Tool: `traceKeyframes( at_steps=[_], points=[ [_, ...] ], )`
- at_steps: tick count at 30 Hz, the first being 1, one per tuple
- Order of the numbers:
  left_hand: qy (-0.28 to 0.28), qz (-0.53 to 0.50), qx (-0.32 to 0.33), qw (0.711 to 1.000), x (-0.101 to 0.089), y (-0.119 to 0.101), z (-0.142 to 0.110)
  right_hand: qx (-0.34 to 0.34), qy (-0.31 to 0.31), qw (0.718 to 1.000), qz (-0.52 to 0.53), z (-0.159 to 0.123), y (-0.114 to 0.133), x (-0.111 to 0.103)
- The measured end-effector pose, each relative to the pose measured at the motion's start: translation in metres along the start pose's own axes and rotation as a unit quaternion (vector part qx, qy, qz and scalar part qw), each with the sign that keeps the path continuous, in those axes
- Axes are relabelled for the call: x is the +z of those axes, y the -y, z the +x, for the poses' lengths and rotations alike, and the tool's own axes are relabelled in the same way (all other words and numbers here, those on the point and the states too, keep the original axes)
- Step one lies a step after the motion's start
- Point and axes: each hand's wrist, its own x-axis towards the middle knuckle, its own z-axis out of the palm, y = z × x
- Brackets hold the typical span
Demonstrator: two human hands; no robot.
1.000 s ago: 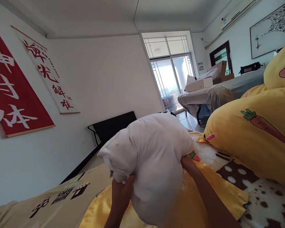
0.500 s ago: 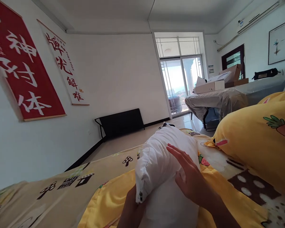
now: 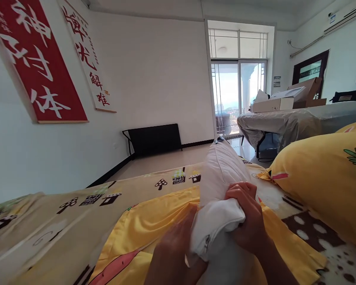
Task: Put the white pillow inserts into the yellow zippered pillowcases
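Observation:
A white pillow (image 3: 219, 170) stands on its edge in front of me, its near end bunched and folded over, with a small zipper showing at the near left corner. My right hand (image 3: 246, 217) is closed round the right side of that end, the fingers curled into the fabric. On the left, my left hand (image 3: 178, 245) grips the corner by the zipper; it is slightly blurred and some of its fingers are hidden behind the pillow. Under both hands lies a flat yellow cloth (image 3: 154, 217) with a printed carrot, probably a pillowcase.
A patterned beige blanket (image 3: 86, 221) covers the bed. To the right sits a plump yellow pillow (image 3: 320, 178). Beyond are a plastic-covered table (image 3: 273, 122) with open boxes (image 3: 273, 103), a black folded panel (image 3: 154, 138) by the wall, and a glass door (image 3: 240, 95).
My right hand has gone from lying open against the pillow to gripping its near end. The pillow has turned more upright and its end is now folded. The view has shifted left and down.

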Motion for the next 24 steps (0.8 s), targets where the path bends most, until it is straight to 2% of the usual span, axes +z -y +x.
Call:
traceKeyframes(
  at_steps=[2, 4, 5, 9, 12, 14, 17, 21, 24],
  points=[
    [0.045, 0.031, -0.053, 0.997, 0.005, -0.008, -0.008, 0.002, -0.041, 0.999, 0.008, -0.001, -0.002, -0.002],
    [0.104, 0.043, -0.081, 0.99, 0.015, -0.017, -0.011, 0.004, -0.073, 0.997, 0.014, -0.002, -0.004, -0.004],
    [0.115, 0.047, -0.088, 0.988, 0.022, -0.019, -0.01, 0.007, -0.083, 0.996, 0.018, -0.003, -0.005, -0.005],
    [0.062, -0.016, -0.091, 0.994, 0.041, -0.014, -0.001, 0.021, -0.083, 0.995, 0.047, -0.004, -0.008, -0.007],
    [0.015, -0.113, -0.093, 0.989, 0.04, 0.002, 0.01, 0.006, -0.062, 0.997, 0.054, -0.003, -0.006, -0.005],
    [-0.004, -0.158, -0.109, 0.981, 0.036, 0.018, 0.018, -0.009, -0.011, 0.999, 0.052, -0.002, -0.003, 0.001],
    [0.006, -0.214, -0.152, 0.965, 0.033, 0.051, 0.029, -0.014, 0.135, 0.99, 0.043, -0.006, -0.003, 0.021],
    [0.097, -0.315, -0.225, 0.917, 0.045, 0.114, 0.026, -0.007, 0.301, 0.953, 0.027, -0.024, -0.012, 0.065],
    [0.164, -0.336, -0.289, 0.881, 0.056, 0.154, 0.012, -0.027, 0.401, 0.916, 0.013, -0.041, -0.014, 0.091]
  ],
)
